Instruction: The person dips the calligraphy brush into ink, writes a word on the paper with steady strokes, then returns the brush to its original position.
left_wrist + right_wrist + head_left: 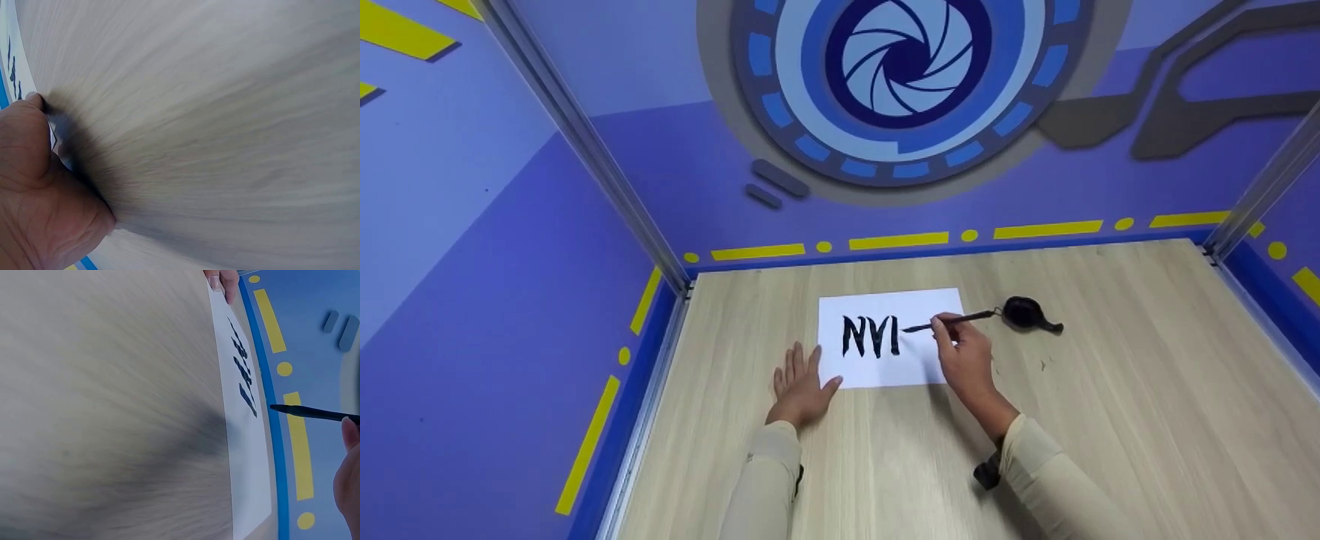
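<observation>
Three inked letters lie left of my right hand, its pinched ink brush aimed crosswise at them; my left hand lies spread.

Head view: part of the paper's right edge lay hidden behind the right hand, whose fingers covered a stretch of the brush. Right of the paper, the dish was too dark to tell its contents; specks on the table there were too small to identify. Nearer than the paper, both sleeves ran off the bottom edge. Left wrist view: left hand and paper were cut off, strokes unreadable. Right wrist view: brush cropped at right, beyond the paper.
</observation>
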`<state>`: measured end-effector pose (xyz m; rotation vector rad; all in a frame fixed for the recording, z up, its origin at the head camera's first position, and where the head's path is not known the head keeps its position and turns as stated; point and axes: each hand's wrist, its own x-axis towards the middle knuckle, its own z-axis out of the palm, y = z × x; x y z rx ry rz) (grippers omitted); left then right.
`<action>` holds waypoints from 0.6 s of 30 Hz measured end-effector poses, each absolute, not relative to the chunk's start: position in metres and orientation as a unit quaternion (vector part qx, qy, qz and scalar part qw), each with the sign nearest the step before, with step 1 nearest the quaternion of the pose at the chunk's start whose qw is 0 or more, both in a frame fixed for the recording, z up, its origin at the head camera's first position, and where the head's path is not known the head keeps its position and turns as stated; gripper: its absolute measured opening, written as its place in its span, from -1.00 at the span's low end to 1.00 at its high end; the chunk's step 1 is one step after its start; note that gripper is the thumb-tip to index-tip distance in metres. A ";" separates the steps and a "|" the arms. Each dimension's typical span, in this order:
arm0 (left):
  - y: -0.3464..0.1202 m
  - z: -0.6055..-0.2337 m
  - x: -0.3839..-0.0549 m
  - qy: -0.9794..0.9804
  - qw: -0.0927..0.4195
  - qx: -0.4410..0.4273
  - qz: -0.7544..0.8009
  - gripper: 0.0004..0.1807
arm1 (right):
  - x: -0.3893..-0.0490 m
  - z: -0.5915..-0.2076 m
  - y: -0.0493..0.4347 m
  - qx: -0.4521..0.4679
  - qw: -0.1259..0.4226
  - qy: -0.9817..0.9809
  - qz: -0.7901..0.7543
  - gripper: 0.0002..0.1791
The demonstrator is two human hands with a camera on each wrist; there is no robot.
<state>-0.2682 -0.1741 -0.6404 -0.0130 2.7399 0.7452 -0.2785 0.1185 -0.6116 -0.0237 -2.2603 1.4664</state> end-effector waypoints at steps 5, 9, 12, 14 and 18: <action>-0.174 -0.641 -0.267 0.955 0.148 -0.002 0.258 -0.12 | -0.277 -0.613 0.119 -0.016 0.216 -0.821 0.528 -0.76; -0.174 -0.642 -0.266 0.955 0.150 -0.003 0.258 -0.13 | -0.277 -0.614 0.120 -0.021 0.218 -0.822 0.525 -0.77; -0.174 -0.642 -0.266 0.954 0.151 -0.003 0.258 -0.12 | -0.279 -0.613 0.120 -0.022 0.223 -0.820 0.526 -0.78; -0.174 -0.642 -0.267 0.954 0.152 -0.002 0.257 -0.12 | -0.280 -0.613 0.120 -0.021 0.225 -0.818 0.530 -0.78; -0.175 -0.642 -0.268 0.954 0.149 -0.001 0.258 -0.12 | -0.283 -0.613 0.120 -0.021 0.222 -0.819 0.529 -0.77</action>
